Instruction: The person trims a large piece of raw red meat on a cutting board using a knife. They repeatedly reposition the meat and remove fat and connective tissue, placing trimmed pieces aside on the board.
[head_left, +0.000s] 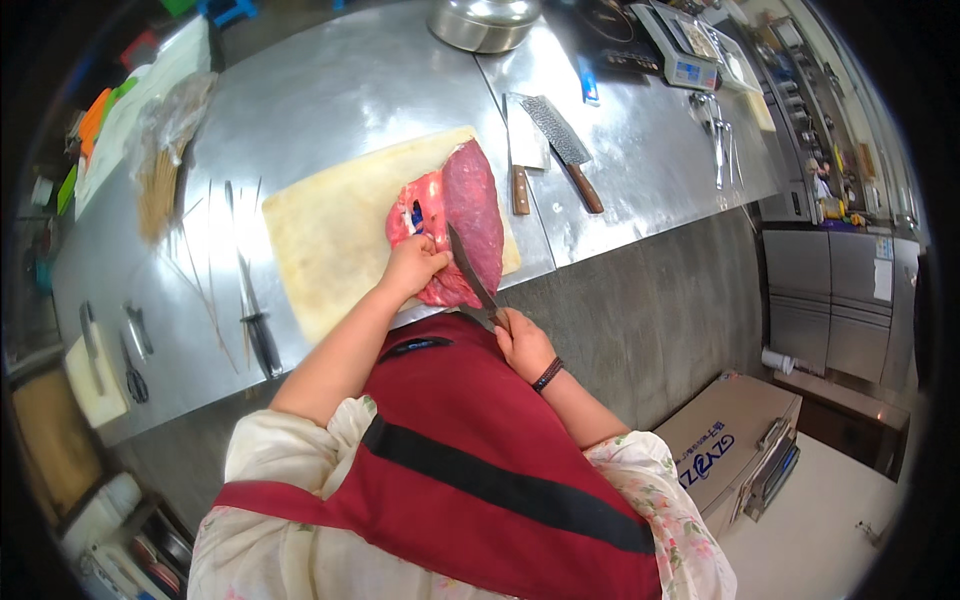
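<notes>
A large piece of raw red meat (477, 202) lies on the right part of a pale cutting board (322, 217). Along its left side runs a paler layer with a dark and blue spot. My left hand (412, 264) pinches that layer near its lower end, thumb and fingers together. In my right hand (526, 343) is the handle of a narrow boning knife (471, 271). Its dark blade lies along the line between the pale layer and the deep red side, tip pointing away from me. How deep the edge sits in the meat cannot be seen.
Right of the board lie two cleavers, one plain (531, 142) and one with a hammered blade (559, 131). A honing steel (259, 330) and bagged skewers (159, 180) are on the left. A metal pot (484, 26) and a digital scale (690, 71) stand farther back on the steel table (352, 82).
</notes>
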